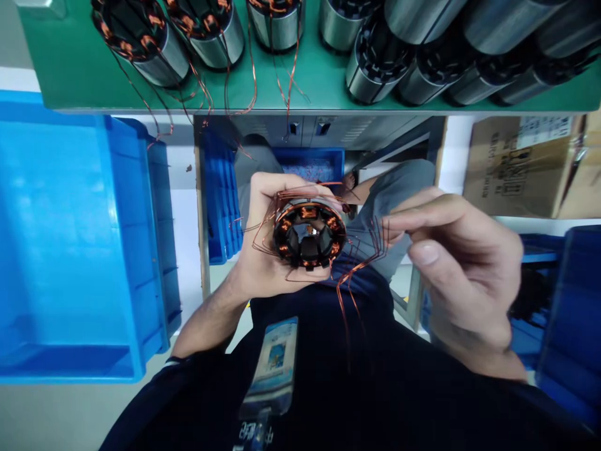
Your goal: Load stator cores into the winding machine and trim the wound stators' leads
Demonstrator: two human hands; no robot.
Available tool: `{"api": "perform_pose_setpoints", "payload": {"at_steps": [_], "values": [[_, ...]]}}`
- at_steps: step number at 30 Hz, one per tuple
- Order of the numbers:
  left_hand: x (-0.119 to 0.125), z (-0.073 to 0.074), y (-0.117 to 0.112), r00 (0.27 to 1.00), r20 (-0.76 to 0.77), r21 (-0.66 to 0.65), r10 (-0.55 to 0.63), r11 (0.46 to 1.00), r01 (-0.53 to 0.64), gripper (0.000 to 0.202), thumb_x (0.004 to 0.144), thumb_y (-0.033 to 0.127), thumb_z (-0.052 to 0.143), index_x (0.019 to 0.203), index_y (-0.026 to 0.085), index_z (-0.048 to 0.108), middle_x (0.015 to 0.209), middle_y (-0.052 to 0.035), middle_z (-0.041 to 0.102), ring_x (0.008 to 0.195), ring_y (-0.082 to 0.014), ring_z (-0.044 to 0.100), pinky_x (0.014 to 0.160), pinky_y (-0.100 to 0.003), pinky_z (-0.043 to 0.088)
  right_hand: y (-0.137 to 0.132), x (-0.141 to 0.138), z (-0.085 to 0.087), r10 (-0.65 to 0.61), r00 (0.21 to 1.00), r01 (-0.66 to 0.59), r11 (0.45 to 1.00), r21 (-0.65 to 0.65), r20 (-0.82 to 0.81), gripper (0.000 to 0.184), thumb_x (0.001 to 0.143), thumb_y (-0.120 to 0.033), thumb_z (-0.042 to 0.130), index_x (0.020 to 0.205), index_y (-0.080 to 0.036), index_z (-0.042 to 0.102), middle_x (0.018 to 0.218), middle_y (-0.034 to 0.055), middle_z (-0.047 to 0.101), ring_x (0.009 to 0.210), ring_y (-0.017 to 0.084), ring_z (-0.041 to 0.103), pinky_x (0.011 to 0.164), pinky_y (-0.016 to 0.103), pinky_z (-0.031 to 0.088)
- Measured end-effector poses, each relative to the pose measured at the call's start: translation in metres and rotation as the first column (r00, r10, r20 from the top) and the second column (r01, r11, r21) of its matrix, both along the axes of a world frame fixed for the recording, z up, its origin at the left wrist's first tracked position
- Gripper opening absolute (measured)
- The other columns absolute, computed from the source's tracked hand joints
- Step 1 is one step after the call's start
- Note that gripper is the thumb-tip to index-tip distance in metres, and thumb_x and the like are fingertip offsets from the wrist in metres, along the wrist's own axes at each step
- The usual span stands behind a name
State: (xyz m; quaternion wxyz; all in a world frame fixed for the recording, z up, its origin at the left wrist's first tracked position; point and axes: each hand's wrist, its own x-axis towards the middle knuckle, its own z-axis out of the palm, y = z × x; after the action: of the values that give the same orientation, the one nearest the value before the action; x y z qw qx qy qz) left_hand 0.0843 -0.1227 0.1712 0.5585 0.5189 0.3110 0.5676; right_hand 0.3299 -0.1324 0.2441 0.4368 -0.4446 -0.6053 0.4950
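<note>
In the head view, I am probably sorting the thin copper-coloured wires (pixel 357 267) — the next move calls for gentle touch. The copper-wound, black-ringed cylindrical core (pixel 310 247) is gripped in my left hand (pixel 257 266). Near it, my right hand (pixel 469 263) is at the wire tips; whether pinching, I cannot tell.

One left hand (pixel 259 263), one right hand (pixel 469 269), one copper-wound cylinder (pixel 310 248) in hand, three other wound cylinders (pixel 220 45), one green tabletop (pixel 323 91), at least eight plain metal cylinders (pixel 420 22), two cardboard boxes (pixel 502 172), one badge (pixel 275 360), several blue bins (pixel 61 232), exact number hidden by overlap
</note>
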Motion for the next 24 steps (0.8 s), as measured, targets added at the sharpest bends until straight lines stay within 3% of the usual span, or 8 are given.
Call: {"api": "perform_pose_setpoints", "payload": {"at_steps": [5,8,10,15,17,19,22,24], "values": [[-0.001,0.008,-0.01,0.999,-0.03,-0.003,-0.044,0.999,0.044,0.09,0.071,0.029,0.115,0.143,0.034,0.063,0.139,-0.0075,0.078,0.135,-0.0362,0.08,0.103,-0.048,0.072,0.004,-0.013,-0.017,-0.022,1.0,0.024,0.995,-0.096,0.016,0.024,0.108,-0.041,0.085,0.13,-0.032,0.088,0.105,0.0043,0.078,0.095,0.022,0.073,0.084,0.038,0.066],[0.0,0.004,-0.016,0.974,0.147,-0.177,-0.171,0.965,0.195,0.089,0.082,0.018,0.106,0.157,0.04,0.065,0.157,-0.0087,0.072,0.106,-0.0227,0.083,0.091,-0.041,0.072,0.006,-0.013,-0.026,-0.051,0.999,0.052,0.993,-0.111,0.008,0.028,0.107,-0.047,0.087,0.13,-0.033,0.088,0.103,0.0037,0.076,0.09,0.021,0.072,0.083,0.038,0.066],[0.003,-0.003,-0.018,0.94,0.304,-0.287,-0.152,0.927,0.243,0.079,0.09,0.023,0.098,0.161,0.041,0.066,0.16,-0.009,0.07,0.086,-0.0128,0.076,0.082,-0.036,0.07,0.008,-0.012,-0.029,-0.092,0.995,0.094,0.989,-0.11,0.026,0.028,0.106,-0.049,0.088,0.127,-0.032,0.088,0.101,0.0039,0.075,0.088,0.021,0.071,0.082,0.038,0.067],[0.014,-0.016,-0.022,0.841,0.532,-0.309,-0.101,0.901,0.303,0.072,0.082,0.03,0.1,0.148,0.031,0.069,0.121,-0.0048,0.075,0.08,-0.0104,0.065,0.066,-0.023,0.055,0.008,-0.011,-0.03,-0.125,0.99,0.132,0.987,-0.097,0.073,0.026,0.107,-0.049,0.086,0.125,-0.031,0.087,0.103,0.0046,0.075,0.091,0.021,0.071,0.084,0.038,0.068],[0.014,-0.016,-0.022,0.79,0.586,-0.285,-0.183,0.866,0.412,0.07,0.081,0.033,0.099,0.143,0.032,0.065,0.113,-0.0029,0.072,0.07,-0.0087,0.06,0.063,-0.024,0.053,0.008,-0.01,-0.029,-0.13,0.99,0.136,0.987,-0.091,0.061,0.029,0.106,-0.05,0.086,0.129,-0.033,0.086,0.107,0.0045,0.075,0.094,0.022,0.071,0.087,0.04,0.069],[0.014,-0.015,-0.02,0.807,0.54,-0.287,-0.24,0.849,0.444,0.077,0.073,0.043,0.107,0.135,0.033,0.062,0.122,-0.0057,0.073,0.073,-0.0115,0.064,0.069,-0.029,0.059,0.01,-0.01,-0.024,-0.123,0.991,0.127,0.987,-0.094,0.042,0.034,0.105,-0.052,0.085,0.137,-0.038,0.084,0.12,0.0048,0.076,0.106,0.025,0.074,0.096,0.044,0.069],[0.014,-0.015,-0.017,0.894,0.38,-0.229,-0.236,0.913,0.338,0.093,0.062,0.058,0.113,0.136,0.033,0.063,0.13,-0.0105,0.073,0.098,-0.0254,0.077,0.088,-0.042,0.068,0.012,-0.01,-0.01,-0.041,0.999,0.042,0.991,-0.127,0.01,0.046,0.105,-0.052,0.083,0.15,-0.047,0.079,0.151,0.0047,0.075,0.133,0.032,0.074,0.103,0.047,0.07],[0.013,-0.016,-0.016,0.919,0.33,-0.193,-0.215,0.938,0.289,0.091,0.071,0.058,0.106,0.147,0.033,0.063,0.127,-0.0108,0.074,0.111,-0.0312,0.079,0.093,-0.046,0.069,0.012,-0.012,0.0,0.063,0.998,-0.064,0.986,-0.152,-0.009,0.053,0.105,-0.048,0.081,0.158,-0.047,0.075,0.162,0.0043,0.073,0.138,0.034,0.074,0.102,0.048,0.071]]}}
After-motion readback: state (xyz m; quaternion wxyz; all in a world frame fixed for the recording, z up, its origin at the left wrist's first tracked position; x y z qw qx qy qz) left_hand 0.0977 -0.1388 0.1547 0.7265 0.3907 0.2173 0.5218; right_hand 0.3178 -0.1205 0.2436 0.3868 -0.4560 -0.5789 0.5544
